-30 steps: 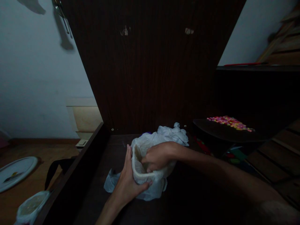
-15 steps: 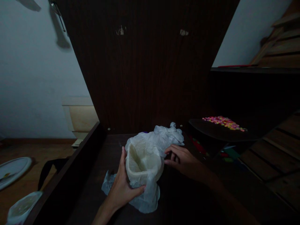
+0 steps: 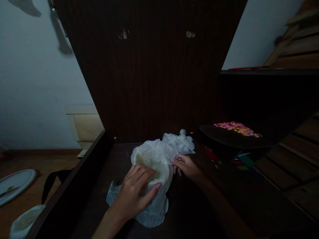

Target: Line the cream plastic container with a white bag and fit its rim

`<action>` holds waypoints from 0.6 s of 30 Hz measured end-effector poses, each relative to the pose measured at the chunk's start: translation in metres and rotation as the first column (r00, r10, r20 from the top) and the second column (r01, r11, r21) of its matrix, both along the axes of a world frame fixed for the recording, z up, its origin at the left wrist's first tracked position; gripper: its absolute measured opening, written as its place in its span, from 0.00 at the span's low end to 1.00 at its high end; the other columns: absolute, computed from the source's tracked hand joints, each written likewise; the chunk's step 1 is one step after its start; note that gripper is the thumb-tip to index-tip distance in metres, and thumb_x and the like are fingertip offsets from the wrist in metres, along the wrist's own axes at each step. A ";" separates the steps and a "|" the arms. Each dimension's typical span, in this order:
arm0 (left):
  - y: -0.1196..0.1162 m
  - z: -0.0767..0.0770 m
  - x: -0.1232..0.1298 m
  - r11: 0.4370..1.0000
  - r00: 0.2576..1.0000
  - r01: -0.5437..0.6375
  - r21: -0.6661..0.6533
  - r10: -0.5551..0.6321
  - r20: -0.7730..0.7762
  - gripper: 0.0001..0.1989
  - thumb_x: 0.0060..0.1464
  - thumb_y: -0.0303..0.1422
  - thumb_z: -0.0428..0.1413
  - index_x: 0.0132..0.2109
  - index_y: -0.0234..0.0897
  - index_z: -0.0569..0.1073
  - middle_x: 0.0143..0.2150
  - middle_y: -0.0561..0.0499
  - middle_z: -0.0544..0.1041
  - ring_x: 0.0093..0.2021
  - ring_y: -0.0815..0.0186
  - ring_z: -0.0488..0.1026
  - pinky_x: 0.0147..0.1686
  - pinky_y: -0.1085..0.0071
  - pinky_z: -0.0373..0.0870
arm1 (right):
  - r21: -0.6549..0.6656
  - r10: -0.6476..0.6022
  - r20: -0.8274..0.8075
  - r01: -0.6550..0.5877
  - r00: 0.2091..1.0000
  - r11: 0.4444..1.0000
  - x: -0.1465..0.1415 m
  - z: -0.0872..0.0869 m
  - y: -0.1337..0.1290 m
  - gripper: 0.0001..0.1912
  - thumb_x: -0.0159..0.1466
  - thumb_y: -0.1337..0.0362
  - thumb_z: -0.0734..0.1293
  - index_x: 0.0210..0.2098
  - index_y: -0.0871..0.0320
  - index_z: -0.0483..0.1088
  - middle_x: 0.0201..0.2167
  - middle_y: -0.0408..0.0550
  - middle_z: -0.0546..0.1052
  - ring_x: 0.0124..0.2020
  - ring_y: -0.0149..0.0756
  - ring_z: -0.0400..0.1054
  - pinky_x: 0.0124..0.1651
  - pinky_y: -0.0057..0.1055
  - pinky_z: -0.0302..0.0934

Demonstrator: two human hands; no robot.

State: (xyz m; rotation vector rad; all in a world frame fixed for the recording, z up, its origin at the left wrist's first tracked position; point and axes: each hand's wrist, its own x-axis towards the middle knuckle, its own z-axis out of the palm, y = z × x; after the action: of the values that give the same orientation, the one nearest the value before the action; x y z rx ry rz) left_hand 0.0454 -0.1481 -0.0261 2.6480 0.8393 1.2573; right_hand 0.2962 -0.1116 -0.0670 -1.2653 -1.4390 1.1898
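Observation:
A container lined with a thin white plastic bag stands on a dark wooden surface. Its mouth faces up, and the bag hangs loosely over the outside. My left hand bends over the near left rim, fingers over the mouth and thumb on the bag's near side; the fingertips' contact is partly hidden. On the right side, my right hand pinches a fold of the bag between thumb and fingers. Behind the container lies a bunched-up part of white plastic; I cannot tell whether it is the same bag.
A dark upright panel rises behind the surface, with a raised side board at left. Small pink and yellow pieces lie on a rounded dark shelf at right. On the floor at left are a white oval lid or plate and a white bag-lined bin.
My left hand has shifted from the container's left side up over its near rim and mouth. My right hand has closed in on the bag's right side. The view has moved slightly.

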 end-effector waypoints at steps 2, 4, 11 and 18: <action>0.000 -0.001 0.004 1.000 0.999 0.012 0.013 -0.011 -0.052 0.06 0.63 0.34 0.59 0.44 0.36 0.75 0.32 0.51 0.78 0.34 0.62 0.75 0.40 0.63 0.72 | 0.022 -0.008 0.013 0.007 1.000 1.000 0.002 0.002 0.003 0.26 0.57 0.38 0.67 0.29 0.55 0.65 0.16 0.39 0.68 0.15 0.29 0.62 0.16 0.25 0.54; 0.001 -0.004 0.006 1.000 0.994 -0.007 0.028 0.010 -0.112 0.08 0.64 0.36 0.58 0.39 0.36 0.75 0.27 0.53 0.76 0.30 0.63 0.74 0.37 0.64 0.70 | 0.056 -0.081 0.019 0.079 0.997 0.995 0.005 0.002 0.008 0.24 0.57 0.39 0.67 0.28 0.55 0.65 0.15 0.38 0.66 0.14 0.29 0.60 0.16 0.26 0.53; 0.006 -0.010 0.010 0.993 0.923 -0.107 0.056 0.120 -0.364 0.12 0.60 0.41 0.61 0.34 0.38 0.75 0.25 0.53 0.77 0.26 0.59 0.77 0.36 0.60 0.73 | 0.210 -0.348 0.188 0.309 0.918 0.928 0.016 -0.012 0.037 0.21 0.57 0.44 0.65 0.23 0.53 0.61 0.15 0.38 0.63 0.14 0.30 0.57 0.16 0.28 0.48; 0.013 0.022 -0.001 0.997 0.955 -0.071 -0.014 0.064 -0.290 0.24 0.66 0.52 0.48 0.41 0.36 0.76 0.35 0.46 0.80 0.37 0.56 0.78 0.39 0.59 0.75 | 0.375 -0.460 0.298 0.340 0.836 0.862 0.021 0.003 0.046 0.12 0.51 0.62 0.70 0.35 0.56 0.70 0.26 0.43 0.72 0.27 0.35 0.66 0.32 0.32 0.60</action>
State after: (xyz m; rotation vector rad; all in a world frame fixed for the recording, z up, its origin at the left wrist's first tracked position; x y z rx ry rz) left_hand 0.0449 -0.1356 -0.0040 2.8488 0.9830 0.8748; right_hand 0.3176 -0.0655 -0.0635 -1.5318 -1.4538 0.4225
